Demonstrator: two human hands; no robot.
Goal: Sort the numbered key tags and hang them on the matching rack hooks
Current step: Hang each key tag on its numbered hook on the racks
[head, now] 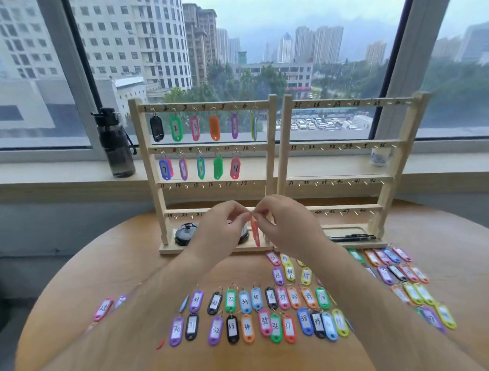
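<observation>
— Under both hands?

— Round wooden table (101, 261), spreading wide on every side of them.

— Beyond the hands?

— Two wooden racks, upright, side by side on the table. Straight behind the left hand (220, 228): the left rack (205, 147), rails numbered from 1. Hung tags (176, 128) up there, six along the top rail and five along the second. Behind the right hand (287, 225) and off to its right: the right rack (339, 146), numbered from 25.

— Farther off?

— Well beyond the left hand and out to its left, a dark water bottle (115, 146), standing on the window sill.

— Closer in than the hands?

— Loose key tags (256, 298) in many colours, flat on the table in rows. Mostly between the two forearms and out past the right one; a few left of the left forearm.

— Just beside the left hand?

— A black round object (185, 234) on the left rack's base, partly hidden behind that hand.

— And the hands themselves?

— Raised together in front of that base, fingertips meeting. Both curled, both pinching the top end of one red key tag (255, 232).

— The tag?

— Hanging straight down from the pinch, between the two hands, turned edge-on. Number not readable.
</observation>
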